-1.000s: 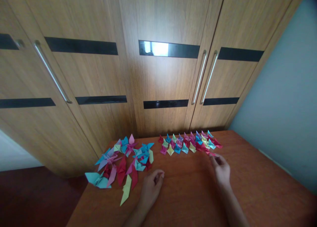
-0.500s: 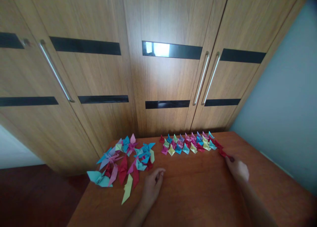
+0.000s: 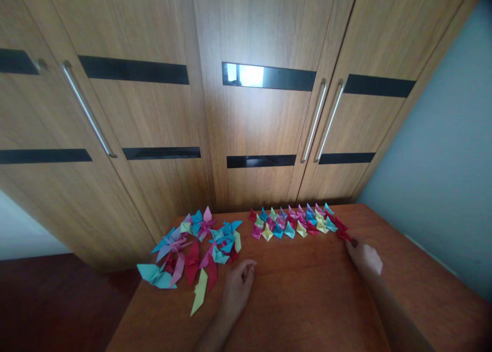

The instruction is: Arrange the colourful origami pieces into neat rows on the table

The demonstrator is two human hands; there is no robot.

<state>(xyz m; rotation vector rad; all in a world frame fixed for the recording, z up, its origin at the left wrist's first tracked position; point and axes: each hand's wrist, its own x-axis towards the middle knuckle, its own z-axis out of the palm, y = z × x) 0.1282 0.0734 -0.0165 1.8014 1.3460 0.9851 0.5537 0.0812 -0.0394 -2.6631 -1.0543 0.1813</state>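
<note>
My right hand (image 3: 364, 257) pinches a red origami crane (image 3: 343, 234) by its near end, at the right end of the rows of small folded paper cranes (image 3: 289, 230). Another red piece lies just behind it. My left hand (image 3: 238, 285) rests on the table with its fingers curled in and nothing showing in them. Beside it, to the left, spreads a loose pile of paper cranes in blue, pink, red and yellow; a flat yellow crane (image 3: 199, 293) and a red crane (image 3: 212, 273) lie closest to the hand.
The brown wooden table (image 3: 307, 301) stands against a wardrobe (image 3: 261, 121) with long metal handles (image 3: 329, 121). A pale wall (image 3: 442, 188) runs along the right. At the pile's left edge lies a turquoise crane (image 3: 156, 276).
My right hand has shifted slightly left and away from me, bringing the red crane up against the end of the rows. The left hand stays in place.
</note>
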